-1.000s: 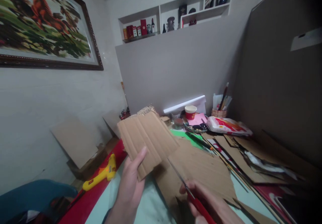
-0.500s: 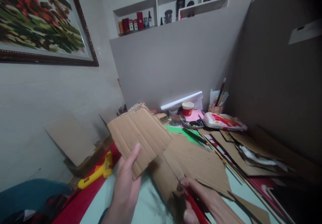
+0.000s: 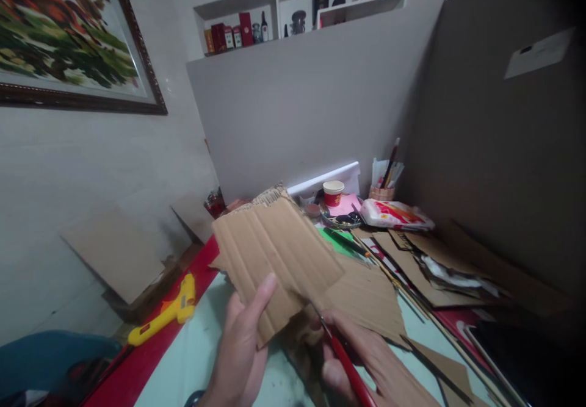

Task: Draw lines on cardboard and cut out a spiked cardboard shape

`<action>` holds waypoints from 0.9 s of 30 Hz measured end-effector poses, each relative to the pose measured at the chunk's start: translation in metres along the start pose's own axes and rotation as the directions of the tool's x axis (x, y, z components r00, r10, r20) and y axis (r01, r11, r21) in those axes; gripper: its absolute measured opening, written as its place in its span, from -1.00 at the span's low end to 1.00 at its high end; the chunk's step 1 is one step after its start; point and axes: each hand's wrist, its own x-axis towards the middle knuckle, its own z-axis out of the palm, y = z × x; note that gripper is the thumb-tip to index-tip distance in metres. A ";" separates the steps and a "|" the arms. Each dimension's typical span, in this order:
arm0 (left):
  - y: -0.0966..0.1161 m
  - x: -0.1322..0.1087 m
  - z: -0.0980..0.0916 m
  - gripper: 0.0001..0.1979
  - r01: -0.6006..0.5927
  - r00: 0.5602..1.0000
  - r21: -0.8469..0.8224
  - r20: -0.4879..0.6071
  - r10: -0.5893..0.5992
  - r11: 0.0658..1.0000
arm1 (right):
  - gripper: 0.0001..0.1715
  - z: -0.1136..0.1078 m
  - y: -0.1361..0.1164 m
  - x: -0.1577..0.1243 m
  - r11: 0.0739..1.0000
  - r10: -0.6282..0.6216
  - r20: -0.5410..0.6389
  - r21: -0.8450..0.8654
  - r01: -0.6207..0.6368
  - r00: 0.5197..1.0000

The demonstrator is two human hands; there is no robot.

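My left hand (image 3: 247,340) is closed on a piece of corrugated cardboard (image 3: 270,248), thumb on the face turned to me; its top edge is torn. My right hand (image 3: 361,358) grips a slim tool with a red handle (image 3: 345,364) and a thin metal tip (image 3: 319,312). The tip is at the lower right edge of the held piece; whether it touches or lies behind it I cannot tell. Below and behind, a larger cardboard sheet (image 3: 370,300) lies on the pale green work surface (image 3: 183,364), partly hidden by both hands.
To the left, a yellow glue gun (image 3: 167,312) rests on the red table edge. Behind are a paper cup (image 3: 333,193), a pen holder (image 3: 382,193) and a soft white-and-red packet (image 3: 396,215). Cardboard scraps (image 3: 421,279), thin sticks and a dark cutter (image 3: 348,242) lie to the right.
The held cardboard has moved right and slightly toward me with my left hand. My right hand's tool tip is now at its lower right edge. The view has shifted slightly.
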 end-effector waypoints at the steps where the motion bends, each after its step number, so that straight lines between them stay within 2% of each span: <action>1: 0.000 0.000 0.000 -0.37 0.004 1.000 -0.002 -0.004 -0.004 1.000 | -0.65 0.000 0.002 0.001 1.000 -0.002 0.006 0.001 0.002 1.000; 6: 0.002 0.000 0.000 -0.40 0.001 1.000 0.009 -0.016 -0.001 1.000 | -0.72 0.000 0.004 0.003 1.000 0.015 0.067 -0.026 -0.014 0.998; 9: 0.003 0.000 -0.001 -0.44 -0.011 1.000 0.032 -0.025 0.011 0.999 | -0.74 0.000 0.002 0.003 0.999 0.030 0.056 -0.024 -0.029 0.998; 15: 0.004 -0.002 -0.003 -0.32 0.024 1.000 0.015 -0.012 -0.024 1.000 | -0.79 0.002 0.008 0.004 1.000 -0.030 0.070 0.000 0.030 0.997; 19: 0.004 -0.002 -0.004 -0.35 0.026 0.999 0.022 -0.022 -0.025 0.999 | -0.70 0.004 0.012 0.005 0.998 -0.029 0.093 -0.050 0.034 0.995; 27: 0.002 0.000 -0.006 -0.29 0.032 0.999 0.004 -0.029 -0.032 0.999 | -0.55 0.009 0.013 0.007 0.990 -0.120 -0.054 -0.084 0.115 0.991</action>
